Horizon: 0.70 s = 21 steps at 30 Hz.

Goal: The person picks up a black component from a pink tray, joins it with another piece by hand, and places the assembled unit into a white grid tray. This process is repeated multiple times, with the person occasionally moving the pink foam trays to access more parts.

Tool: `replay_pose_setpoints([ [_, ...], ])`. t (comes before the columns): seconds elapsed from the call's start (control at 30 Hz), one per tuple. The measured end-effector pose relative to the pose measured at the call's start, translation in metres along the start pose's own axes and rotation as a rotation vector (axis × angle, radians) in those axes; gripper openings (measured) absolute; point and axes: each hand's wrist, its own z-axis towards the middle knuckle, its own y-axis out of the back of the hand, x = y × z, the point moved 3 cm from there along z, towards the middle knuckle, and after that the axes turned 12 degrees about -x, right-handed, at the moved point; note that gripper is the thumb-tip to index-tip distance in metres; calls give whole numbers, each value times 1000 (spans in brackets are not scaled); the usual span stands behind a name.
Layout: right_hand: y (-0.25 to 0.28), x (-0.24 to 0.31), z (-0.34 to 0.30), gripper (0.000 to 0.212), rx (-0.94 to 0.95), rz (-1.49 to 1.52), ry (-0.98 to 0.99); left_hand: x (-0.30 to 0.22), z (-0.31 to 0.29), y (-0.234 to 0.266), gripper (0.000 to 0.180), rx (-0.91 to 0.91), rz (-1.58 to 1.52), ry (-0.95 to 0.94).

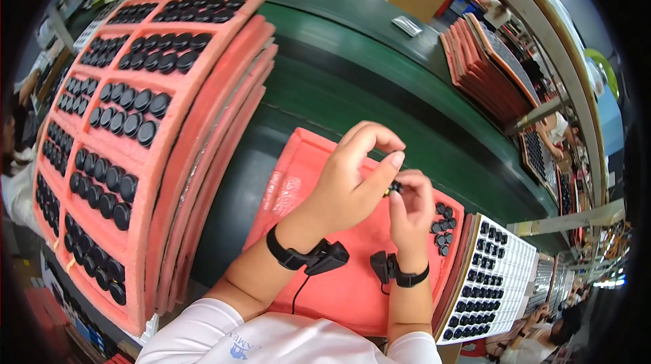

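Note:
My left hand [356, 174] is raised over a pink foam tray [332, 282], thumb and fingertips pinched together. Whatever is between those fingertips is hidden or too small to name. Just beside it, my right hand [412, 211] grips a small black part [394, 188] with a touch of yellow, partly covered by the fingers. The two hands are close together. Several black round pieces [443, 228] lie in the tray's right end, to the right of my right hand. Both wrists wear black straps with a small device.
At left stands a tall stack of pink foam trays [152, 154], the top one holding rows of black round caps [122, 116]. A white grid tray [519, 276] with black parts is at right. Beyond runs a green conveyor belt [325, 59]; more foam trays [475, 69] and people are farther off.

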Motion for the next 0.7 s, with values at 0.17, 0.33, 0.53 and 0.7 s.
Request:
replay_pose_setpoints([
  [0.17, 45, 22, -6, 21, -107, -130, 300, 8, -21, -34, 20, 416, -78, 386],
  [0.33, 51, 40, -4, 28, -71, -345, 529, 10, -32, -42, 24, 476, -177, 522],
  [0.53, 61, 40, -1, 22, 5, -413, 654, 11, -38, -51, 28, 493, -202, 518],
  [0.7, 60, 31, -3, 24, -44, 755, -249, 15, -41, -52, 33, 459, -584, 780],
])
